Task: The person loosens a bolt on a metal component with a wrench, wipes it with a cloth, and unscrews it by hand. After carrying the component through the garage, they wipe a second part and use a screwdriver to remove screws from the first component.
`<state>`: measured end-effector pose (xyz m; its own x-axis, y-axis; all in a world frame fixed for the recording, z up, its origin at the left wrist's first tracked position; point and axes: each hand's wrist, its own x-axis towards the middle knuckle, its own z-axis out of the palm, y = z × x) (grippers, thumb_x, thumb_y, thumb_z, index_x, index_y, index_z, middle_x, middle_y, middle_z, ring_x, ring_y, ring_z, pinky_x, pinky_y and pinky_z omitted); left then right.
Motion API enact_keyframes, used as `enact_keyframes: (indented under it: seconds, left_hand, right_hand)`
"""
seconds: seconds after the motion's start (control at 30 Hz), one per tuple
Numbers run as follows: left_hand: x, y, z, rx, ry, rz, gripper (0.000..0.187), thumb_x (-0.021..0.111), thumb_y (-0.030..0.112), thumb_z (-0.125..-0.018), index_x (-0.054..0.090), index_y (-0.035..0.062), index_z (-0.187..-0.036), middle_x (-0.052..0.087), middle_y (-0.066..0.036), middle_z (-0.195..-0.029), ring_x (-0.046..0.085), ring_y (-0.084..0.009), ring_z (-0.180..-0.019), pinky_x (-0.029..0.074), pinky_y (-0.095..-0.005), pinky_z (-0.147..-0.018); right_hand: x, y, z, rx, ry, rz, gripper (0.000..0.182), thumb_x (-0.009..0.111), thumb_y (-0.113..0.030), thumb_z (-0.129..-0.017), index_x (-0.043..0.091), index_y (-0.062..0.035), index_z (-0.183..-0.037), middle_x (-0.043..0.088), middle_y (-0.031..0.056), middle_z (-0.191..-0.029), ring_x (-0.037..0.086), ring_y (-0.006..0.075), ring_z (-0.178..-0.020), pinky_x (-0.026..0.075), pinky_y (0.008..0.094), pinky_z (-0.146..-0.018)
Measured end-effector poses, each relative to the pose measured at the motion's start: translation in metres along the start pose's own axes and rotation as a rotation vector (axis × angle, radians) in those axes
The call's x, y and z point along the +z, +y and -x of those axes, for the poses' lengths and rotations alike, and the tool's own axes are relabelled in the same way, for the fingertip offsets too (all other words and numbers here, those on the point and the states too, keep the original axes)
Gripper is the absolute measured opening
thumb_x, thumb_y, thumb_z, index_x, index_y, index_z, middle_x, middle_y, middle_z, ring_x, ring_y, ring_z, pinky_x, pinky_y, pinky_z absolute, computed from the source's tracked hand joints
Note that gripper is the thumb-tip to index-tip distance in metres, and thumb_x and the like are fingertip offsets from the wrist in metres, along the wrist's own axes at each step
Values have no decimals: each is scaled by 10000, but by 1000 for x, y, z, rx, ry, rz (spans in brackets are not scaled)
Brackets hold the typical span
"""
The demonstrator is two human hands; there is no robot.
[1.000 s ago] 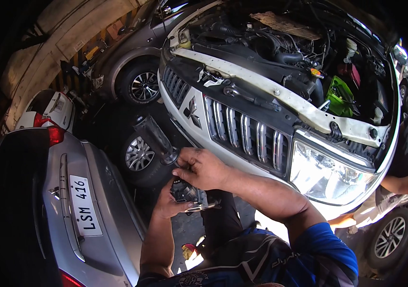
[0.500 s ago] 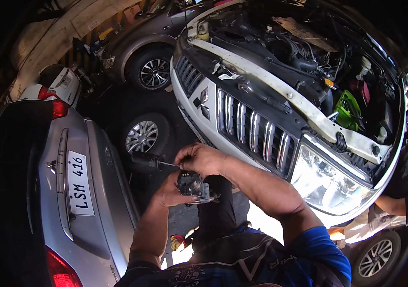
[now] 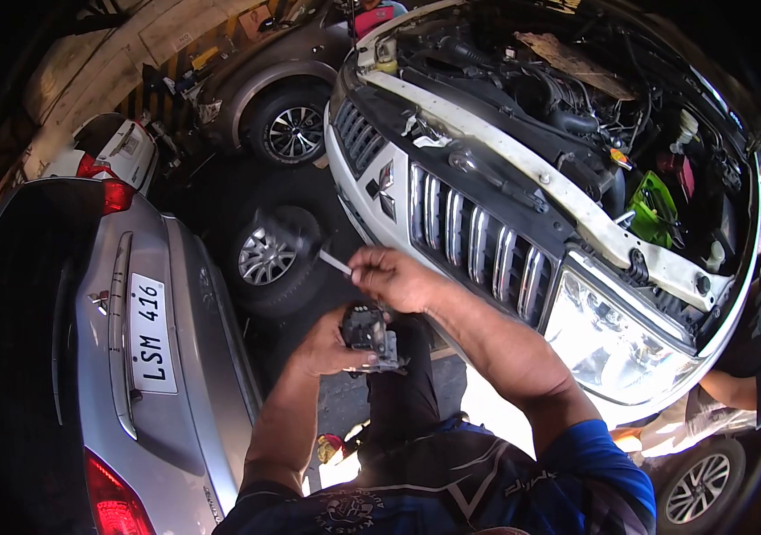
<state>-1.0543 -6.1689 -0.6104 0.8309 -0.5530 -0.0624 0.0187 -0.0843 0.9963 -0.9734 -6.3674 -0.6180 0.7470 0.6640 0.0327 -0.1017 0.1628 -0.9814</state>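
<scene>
Screwdriver (image 3: 314, 250) was pinched by its shaft in the right hand (image 3: 394, 278), just above the small black car part (image 3: 366, 332) cupped in the left hand (image 3: 331, 350), below the white pickup's grille (image 3: 474, 245). The part looked light, rigid, best gripped around its body.

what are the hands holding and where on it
The left hand grips a small dark car part from its left side and underneath. The right hand pinches a screwdriver by its metal shaft.
</scene>
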Motion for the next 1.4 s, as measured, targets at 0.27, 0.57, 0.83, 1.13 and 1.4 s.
enact_keyframes:
  seconds: [0.27, 0.57, 0.83, 1.13, 1.4]
  left_hand:
    - [-26, 10, 2, 10, 49, 95, 766, 879, 9, -646, 508, -9, -1315, 654, -162, -1233, 650, -222, -1115, 520, -382, -985]
    - [-26, 13, 6, 26, 75, 141, 732, 805, 7, -650, 506, -49, -1315, 637, -182, -1236, 624, -279, -1177, 468, -428, -1058]
    - [-25, 20, 8, -26, 117, 75, 735, 817, 33, -635, 518, -57, -1301, 645, -150, -1197, 629, -237, -1138, 484, -379, -1022]
    - [-32, 5, 14, -38, 240, 86, 710, 841, 45, -624, 546, -34, -1265, 672, -88, -1091, 655, -183, -1001, 530, -327, -902]
    - [-26, 21, 4, 8, 275, 101, 588, 815, 4, -653, 590, -26, -1195, 682, -71, -1046, 669, -170, -957, 549, -327, -867]
  right_hand:
    - [-15, -37, 10, -54, 24, -128, 212, 565, -35, -998, 609, -10, -1203, 674, 70, -1012, 669, 158, -937, 563, 310, -824]
    - [0, -51, 5, -261, -52, 235, 223, 550, -47, -991, 619, 72, -1167, 644, 99, -927, 693, 165, -865, 570, 283, -728]
    - [3, -59, 5, -237, -87, 347, 234, 548, -74, -989, 642, 15, -1183, 690, 108, -966, 712, 176, -835, 584, 313, -670]
    - [1, -51, -1, -506, -15, 669, 187, 613, -146, -956, 703, -10, -1048, 709, 157, -961, 702, 317, -924, 547, 401, -834]
    - [2, -58, -7, -657, 64, 688, 166, 667, -153, -888, 684, -9, -969, 677, 176, -917, 672, 378, -867, 540, 444, -750]
